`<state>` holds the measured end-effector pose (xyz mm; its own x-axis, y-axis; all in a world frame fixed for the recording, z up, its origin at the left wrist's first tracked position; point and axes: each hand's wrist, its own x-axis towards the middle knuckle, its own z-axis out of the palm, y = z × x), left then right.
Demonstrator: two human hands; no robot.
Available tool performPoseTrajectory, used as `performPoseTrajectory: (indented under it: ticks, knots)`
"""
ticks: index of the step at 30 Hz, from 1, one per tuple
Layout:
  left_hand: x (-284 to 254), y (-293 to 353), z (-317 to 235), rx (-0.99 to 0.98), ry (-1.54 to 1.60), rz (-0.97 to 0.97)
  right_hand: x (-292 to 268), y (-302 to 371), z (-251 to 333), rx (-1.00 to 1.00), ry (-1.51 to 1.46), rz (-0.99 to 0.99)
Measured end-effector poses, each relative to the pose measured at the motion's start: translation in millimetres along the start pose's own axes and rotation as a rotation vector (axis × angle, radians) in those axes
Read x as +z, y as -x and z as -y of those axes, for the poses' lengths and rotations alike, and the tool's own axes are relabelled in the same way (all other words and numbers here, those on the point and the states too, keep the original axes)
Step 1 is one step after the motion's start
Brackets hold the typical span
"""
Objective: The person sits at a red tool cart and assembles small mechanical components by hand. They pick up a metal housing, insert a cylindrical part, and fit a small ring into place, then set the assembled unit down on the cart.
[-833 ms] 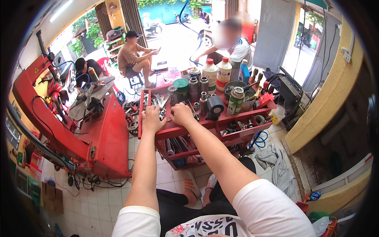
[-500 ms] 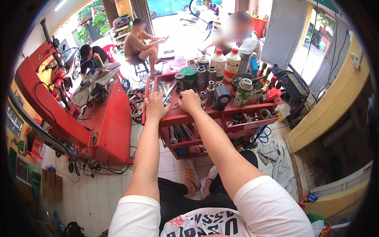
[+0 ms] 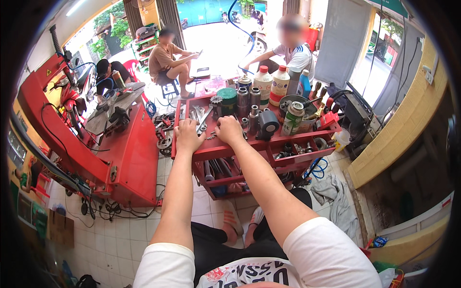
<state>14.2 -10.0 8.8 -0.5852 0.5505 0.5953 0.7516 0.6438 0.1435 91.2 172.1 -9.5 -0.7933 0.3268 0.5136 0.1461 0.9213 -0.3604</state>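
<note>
Both my hands reach over the top tray of a red tool cart. On the tray's left side rests my left hand, fingers spread and bent, its thumb side beside several combination wrenches. My right hand is lowered to the tray to the right of them, its fingers curled in; whatever they hold is hidden. A few small metal pieces, perhaps nuts, lie between the hands. Behind the right hand stand a toothed sprocket, a green tin and tall metal sockets.
White bottles with red caps, a spray can and a round black-sided part crowd the cart's right. Small hardware fills a front compartment. A red machine stands left. People sit beyond the cart; a grey cloth lies on the floor.
The view has tilted slightly, shifting the cart top lower in the picture. My hands stay at nearly the same spots on the tray. The person at the far right shows more upright.
</note>
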Motion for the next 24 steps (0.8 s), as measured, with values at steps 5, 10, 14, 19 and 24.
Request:
performPoseTrajectory:
  ticks: [5, 10, 14, 19, 24]
  knots:
    - [1, 2, 4, -0.001, -0.008, 0.006, 0, 1, 2, 0.003, -0.008, 0.029]
    - [11, 3, 13, 0.022, -0.056, -0.037, 3, 0, 3, -0.008, 0.008, -0.019]
    - [11, 3, 8, -0.029, -0.067, 0.023, 3, 1, -2, 0.024, 0.016, 0.04]
    - [8, 1, 6, -0.044, -0.041, 0.039, 3, -2, -4, 0.128, 0.115, 0.061]
    - [5, 0, 5, -0.068, -0.042, 0.08, -2, -1, 3, 0.271, 0.197, 0.114]
